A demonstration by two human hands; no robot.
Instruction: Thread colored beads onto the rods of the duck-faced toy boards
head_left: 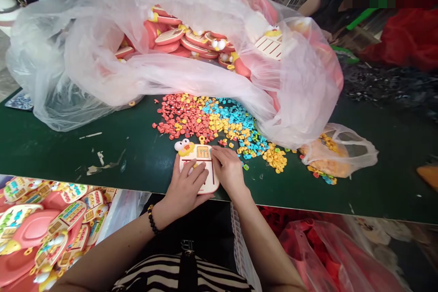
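A cream toy board point(204, 152) with bulging white eyes, a yellow beak and a yellow loop on top lies at the table's front edge. My left hand point(187, 181) grips it from the left, fingers bent across its face and thumb along the bottom edge. At the board's upper right corner, my right hand point(230, 169) has its fingers pressed together; whatever is in them is hidden. A few small yellow pieces show near my left fingertips. Just beyond the board spreads a pile of small red pieces point(183, 116), blue pieces point(236, 113) and yellow pieces point(275, 159).
A large clear plastic bag point(191, 70) of similar boards covers the back of the green table point(137, 164). On the right sits a small bag point(331, 155) of yellow pieces. Boards with coloured pieces point(68, 216) heap below left. Another person's arm point(310, 4) shows at back right.
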